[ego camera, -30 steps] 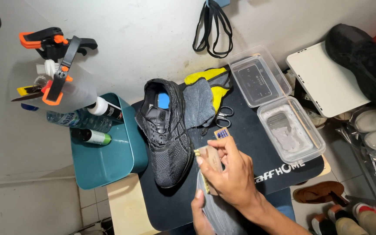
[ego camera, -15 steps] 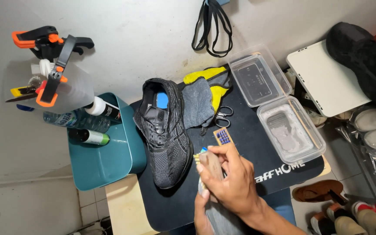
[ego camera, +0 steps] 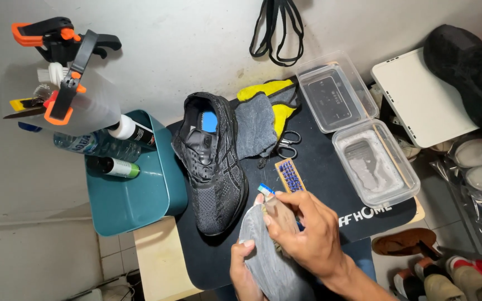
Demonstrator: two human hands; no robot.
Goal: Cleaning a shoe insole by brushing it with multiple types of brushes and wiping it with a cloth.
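Note:
My left hand grips a grey shoe insole at the bottom edge of the black mat. My right hand presses a wooden-backed brush onto the insole's upper end. A blue-bristled toothbrush tip pokes out just above my fingers. A black knit sneaker lies on the mat to the left of my hands, toe toward me. A second wooden brush with blue bristles lies just above my right hand.
A grey and yellow cloth and small scissors lie behind the sneaker. A clear tub of soapy water and its lid sit at right. A teal bin with bottles stands left. Shoes crowd the right edge.
The insole has come up into fuller view, with my left hand higher on it. My right hand slid the brush down and right along it, uncovering the blue-bristled brush on the mat.

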